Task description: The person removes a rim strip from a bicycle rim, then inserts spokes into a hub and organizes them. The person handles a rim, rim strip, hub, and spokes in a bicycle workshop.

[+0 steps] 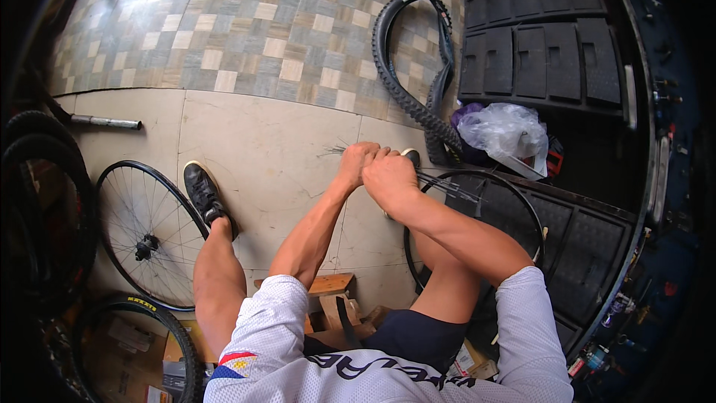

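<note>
Both my hands are closed side by side around a bundle of thin metal bicycle spokes [456,188], out in front of my knees. My left hand [358,162] grips the bundle near its left end, where fine spoke tips fan out. Pressed against it, my right hand [391,177] wraps the same bundle, and the longer ends stick out to the right beneath my right forearm. Below those ends a bare black wheel rim [538,216] leans beside my right leg. A spoked wheel with a black hub [147,246] stands by my left foot.
A knobby tyre [395,89] lies twisted on the floor ahead, near a clear plastic bag [507,130] and black drawers [548,63]. At left are a metal tube [106,122] and stacked tyres [48,201]. Wooden pieces [328,285] sit between my legs.
</note>
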`<state>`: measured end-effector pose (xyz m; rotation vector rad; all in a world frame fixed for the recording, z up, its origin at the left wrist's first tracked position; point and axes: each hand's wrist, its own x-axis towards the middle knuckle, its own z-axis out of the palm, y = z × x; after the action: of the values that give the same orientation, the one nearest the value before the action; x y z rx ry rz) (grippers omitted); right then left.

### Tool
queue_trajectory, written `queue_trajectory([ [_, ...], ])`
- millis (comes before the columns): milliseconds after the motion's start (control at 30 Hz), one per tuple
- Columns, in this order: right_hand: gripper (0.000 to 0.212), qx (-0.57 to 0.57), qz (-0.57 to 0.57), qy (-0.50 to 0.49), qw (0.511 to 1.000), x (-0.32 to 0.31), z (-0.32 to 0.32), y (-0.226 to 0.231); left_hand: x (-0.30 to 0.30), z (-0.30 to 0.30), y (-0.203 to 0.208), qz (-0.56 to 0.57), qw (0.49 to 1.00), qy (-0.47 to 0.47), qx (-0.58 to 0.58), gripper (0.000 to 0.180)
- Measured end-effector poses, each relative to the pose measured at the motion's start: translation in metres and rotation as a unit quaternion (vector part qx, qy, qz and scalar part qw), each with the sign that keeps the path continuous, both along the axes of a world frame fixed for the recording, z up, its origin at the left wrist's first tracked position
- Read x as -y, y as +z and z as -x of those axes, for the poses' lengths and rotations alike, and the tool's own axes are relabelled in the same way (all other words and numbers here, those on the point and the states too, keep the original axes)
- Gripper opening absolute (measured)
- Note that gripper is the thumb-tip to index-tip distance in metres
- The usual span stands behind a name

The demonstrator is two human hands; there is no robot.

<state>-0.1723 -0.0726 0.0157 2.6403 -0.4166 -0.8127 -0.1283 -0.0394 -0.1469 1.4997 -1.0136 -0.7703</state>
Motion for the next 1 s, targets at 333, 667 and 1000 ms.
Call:
queue_trajectory([
  [333, 0.026, -0.062, -0.052, -0.046, 0.996, -0.045, -0.025, -0.056, -0.049, -0.007, -0.060, -0.043, 0.998, 0.034, -0.035, 0.025],
  [667, 0.031, -0.101, -0.057, -0.048, 0.992, -0.040, -0.034, -0.048, -0.047, -0.019, -0.033, -0.064, 0.997, -0.028, -0.022, 0.023],
  [1000, 0.026, -0.061, -0.024, -0.001, 0.998, -0.042, -0.039, -0.031, -0.054, -0.034, -0.031, -0.084, 0.995, -0.012, -0.047, 0.022],
])
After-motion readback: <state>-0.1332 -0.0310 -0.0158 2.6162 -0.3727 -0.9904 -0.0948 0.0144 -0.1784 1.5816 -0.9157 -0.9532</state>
